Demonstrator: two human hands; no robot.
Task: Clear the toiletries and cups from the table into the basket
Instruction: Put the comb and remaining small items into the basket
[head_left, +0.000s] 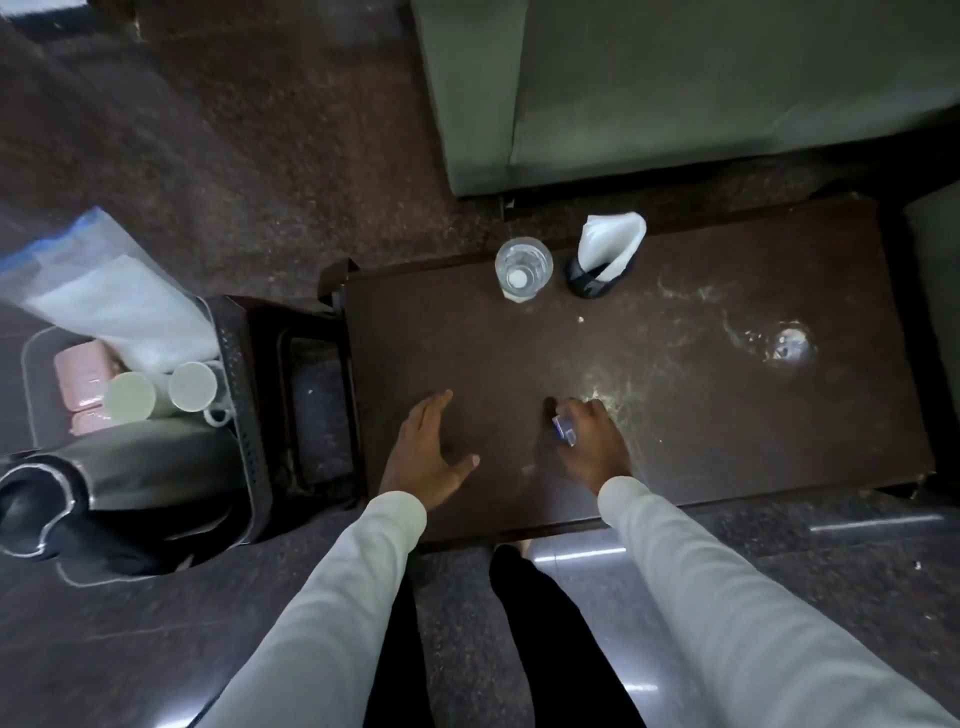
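Observation:
My right hand (592, 447) rests low on the dark brown table (701, 426), fingers curled around a small blue and white toiletry item (565, 430). My left hand (428, 452) lies flat on the table near its left end, fingers apart and holding nothing. At the table's far edge stand a clear plastic water bottle (523, 269) and a black holder with white napkins (608, 254). The dark perforated basket (244, 395) sits on the floor to the left; it holds two pale cups (161, 392), pink folded cloth (83, 379) and a clear plastic bag (109, 291).
A grey sofa (701, 88) stands behind the table. A black and silver kettle (67, 499) lies at the basket's near end. A dark stool frame (317, 400) sits between basket and table. A bright glare spot (789, 343) shows on the table's right side.

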